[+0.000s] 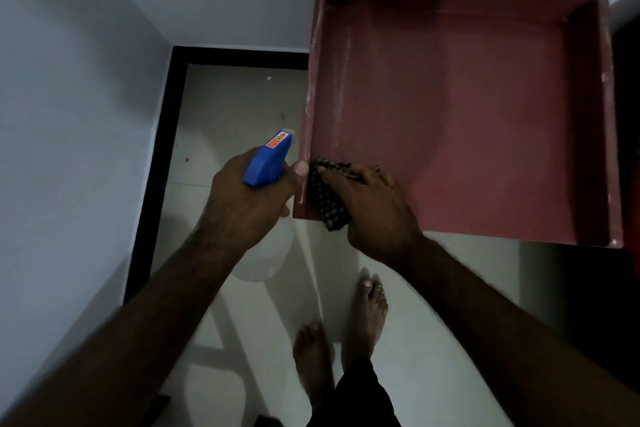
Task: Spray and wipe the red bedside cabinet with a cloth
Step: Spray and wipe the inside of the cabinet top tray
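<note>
My right hand (374, 208) presses the dark cloth (329, 198) onto the red cabinet's (467, 114) near-left corner; my left hand (249, 198) grips the blue spray bottle (268, 159)

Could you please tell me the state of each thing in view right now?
red cabinet: open top facing up, pale streaks along its left side.
cloth: bunched, lying on the cabinet's near-left corner.
spray bottle: held just left of the cabinet, nozzle pointing away from the person.
left hand: grips the spray bottle.
right hand: holds the cloth against the cabinet.
</note>
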Tool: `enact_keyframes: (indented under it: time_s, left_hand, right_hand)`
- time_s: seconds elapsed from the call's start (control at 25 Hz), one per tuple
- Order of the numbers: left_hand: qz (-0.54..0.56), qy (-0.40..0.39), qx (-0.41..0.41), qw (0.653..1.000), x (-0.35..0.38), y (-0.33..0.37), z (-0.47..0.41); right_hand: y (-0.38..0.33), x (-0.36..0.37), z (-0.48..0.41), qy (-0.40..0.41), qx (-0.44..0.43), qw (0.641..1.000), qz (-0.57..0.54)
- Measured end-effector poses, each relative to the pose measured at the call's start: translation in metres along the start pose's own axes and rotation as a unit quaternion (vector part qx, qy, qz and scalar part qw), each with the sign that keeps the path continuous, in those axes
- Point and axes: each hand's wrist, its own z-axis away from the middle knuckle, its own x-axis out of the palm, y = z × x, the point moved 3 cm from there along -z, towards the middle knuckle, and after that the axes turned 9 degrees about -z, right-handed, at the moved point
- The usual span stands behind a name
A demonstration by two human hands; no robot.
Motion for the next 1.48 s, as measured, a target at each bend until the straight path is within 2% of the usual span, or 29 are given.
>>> enact_keyframes:
  time_s: [0.16,0.48,0.64,0.92,1.12,1.48]
  left_hand:
    - [0.010,0.010,-0.002,1.000,0.001,0.003,-0.005]
    - [-0.005,0.008,-0.011,1.000,0.003,0.006,-0.013]
    - [0.013,0.015,-0.017,1.000,0.001,0.007,-0.016]
    - [0.022,0.022,-0.019,0.999,-0.001,0.012,-0.022]
    - [0.012,0.023,-0.027,0.999,-0.001,0.012,-0.025]
    - [0.038,0.024,-0.030,0.999,-0.004,0.015,-0.029]
  right_hand:
    - [0.007,-0.003,0.003,-0.037,-0.023,0.999,0.022]
    - [0.012,-0.022,-0.035,-0.004,-0.043,0.999,0.000]
    - [0.019,-0.016,-0.026,-0.029,-0.043,0.998,0.022]
    - [0.021,-0.028,-0.055,0.006,-0.003,1.000,0.006]
    - [0.022,-0.019,-0.035,-0.030,0.021,0.999,0.028]
    - [0.018,-0.032,-0.063,0.025,0.020,0.999,-0.001]
